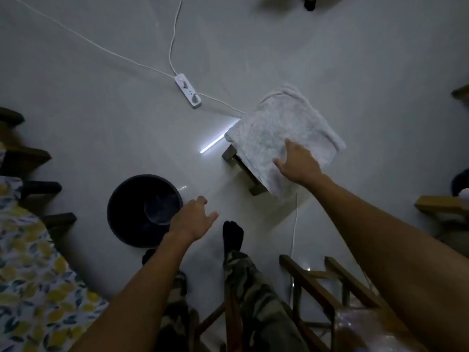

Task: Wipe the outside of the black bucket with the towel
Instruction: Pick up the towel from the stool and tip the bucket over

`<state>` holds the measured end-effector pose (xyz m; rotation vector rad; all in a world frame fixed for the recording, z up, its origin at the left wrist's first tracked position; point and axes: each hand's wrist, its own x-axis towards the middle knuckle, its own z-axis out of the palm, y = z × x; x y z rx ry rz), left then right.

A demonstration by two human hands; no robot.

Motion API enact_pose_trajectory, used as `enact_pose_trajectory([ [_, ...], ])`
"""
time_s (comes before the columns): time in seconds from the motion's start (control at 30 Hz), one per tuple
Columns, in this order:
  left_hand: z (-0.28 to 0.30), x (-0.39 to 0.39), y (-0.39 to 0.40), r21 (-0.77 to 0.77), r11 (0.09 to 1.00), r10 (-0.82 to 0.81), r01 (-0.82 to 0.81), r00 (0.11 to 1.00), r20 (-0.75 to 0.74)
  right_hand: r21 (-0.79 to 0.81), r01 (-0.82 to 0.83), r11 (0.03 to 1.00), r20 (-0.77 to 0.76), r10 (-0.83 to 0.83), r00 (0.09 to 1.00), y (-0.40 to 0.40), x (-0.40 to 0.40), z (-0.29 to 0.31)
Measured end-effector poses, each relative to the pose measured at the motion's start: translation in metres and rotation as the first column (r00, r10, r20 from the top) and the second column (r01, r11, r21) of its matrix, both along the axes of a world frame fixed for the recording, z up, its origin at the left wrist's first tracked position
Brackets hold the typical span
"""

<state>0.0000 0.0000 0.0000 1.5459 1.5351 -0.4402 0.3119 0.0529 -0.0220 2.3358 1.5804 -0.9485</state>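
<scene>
Black bucket (142, 212) stands upright on the pale floor (101, 138), open top facing up. Left hand (193, 219) hovers over its near-right rim, fingers loosely spread, gripping nothing. White towel (279, 133) lies draped over a small wooden stool (241, 166), well apart from bucket & to its right. Right hand (299, 163) rests on towel's near edge, fingers open, not yet closed on it. White power strip (187, 91) w/ cables sits further back.

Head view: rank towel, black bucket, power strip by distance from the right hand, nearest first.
1. towel: under the right hand, draped on the stool.
2. power strip: on the floor, up and left of the towel.
3. black bucket: lower left, by the left hand.
</scene>
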Motion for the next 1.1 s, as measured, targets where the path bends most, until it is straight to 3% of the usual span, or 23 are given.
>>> enact_pose_trajectory([
  [0.17,-0.077,0.002,-0.008,-0.04,0.999,0.035,-0.032,0.996,0.084,0.182,0.146,0.972,0.123,-0.17,0.978,0.027,-0.002,-0.066],
  [0.27,-0.123,0.006,-0.005,0.019,0.998,0.056,-0.06,0.986,0.154,0.371,0.129,0.919,0.232,-0.227,0.946,0.014,-0.022,-0.105],
  [0.37,-0.16,0.005,-0.006,0.044,0.996,0.063,-0.072,0.98,0.189,0.451,0.123,0.884,0.271,-0.267,0.925,0.008,-0.027,-0.12],
  [0.53,-0.188,-0.006,-0.013,0.127,0.986,0.075,-0.106,0.97,0.231,0.516,0.113,0.849,0.235,-0.267,0.934,0.002,-0.029,-0.12],
  [0.67,-0.175,-0.033,-0.033,0.191,0.968,0.114,-0.16,0.966,0.234,0.549,0.12,0.827,0.139,-0.232,0.963,-0.018,-0.054,-0.116],
  [0.77,-0.149,-0.06,-0.06,0.269,0.946,0.132,-0.183,0.972,0.196,0.606,0.225,0.763,-0.12,-0.191,0.974,-0.054,-0.083,-0.098],
  [0.83,-0.128,-0.078,-0.081,0.295,0.938,0.135,-0.181,0.976,0.169,0.557,0.441,0.703,-0.398,-0.24,0.885,-0.079,-0.111,-0.072],
  [0.93,-0.096,-0.102,-0.106,0.339,0.927,0.132,-0.16,0.986,0.106,0.373,0.691,0.619,-0.644,-0.363,0.674,-0.099,-0.151,-0.023],
  [1.0,-0.08,-0.116,-0.115,0.381,0.907,0.161,-0.179,0.984,0.08,0.16,0.816,0.555,-0.796,-0.417,0.44,-0.105,-0.168,0.003],
  [1.1,-0.068,-0.135,-0.131,0.396,0.893,0.208,-0.216,0.976,0.063,-0.122,0.844,0.522,-0.943,-0.326,0.066,-0.124,-0.19,0.032],
])
